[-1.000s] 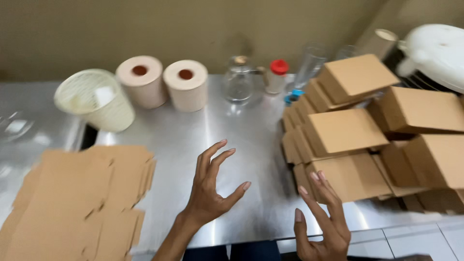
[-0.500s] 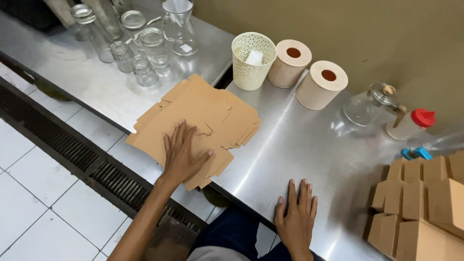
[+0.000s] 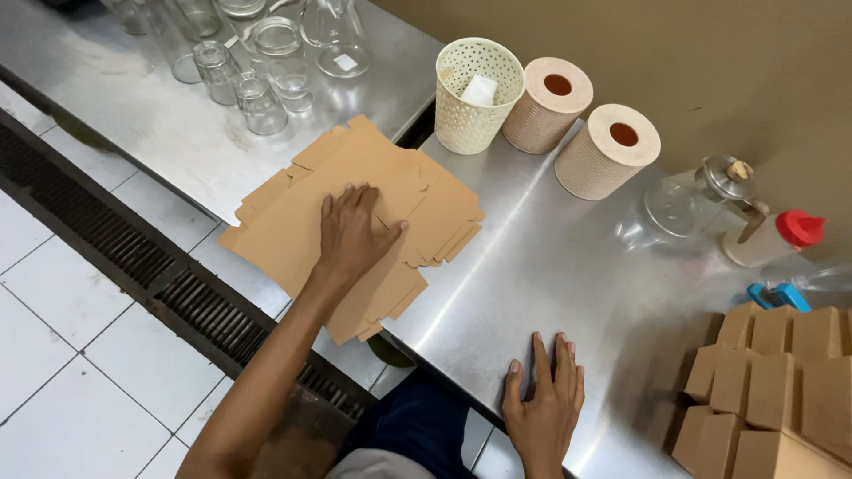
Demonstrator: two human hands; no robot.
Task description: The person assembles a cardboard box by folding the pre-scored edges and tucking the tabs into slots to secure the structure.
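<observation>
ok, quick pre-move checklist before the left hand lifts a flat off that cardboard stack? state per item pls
1. Left hand on the stack of flat cardboard blanks: ok, palm flat on top, fingers spread.
2. Single sheet separated: cannot tell, no edge is visibly lifted.
3. Stack tidy: not ok, sheets are fanned out and some overhang the front edge of the steel counter.
4. Right hand free: ok, resting flat on the counter edge, holding nothing.
5. Bare working area between the hands: ok, bare steel there.
6. Nearby items apart from the stack: ok, perforated basket, paper rolls and glasses do not touch it.
</observation>
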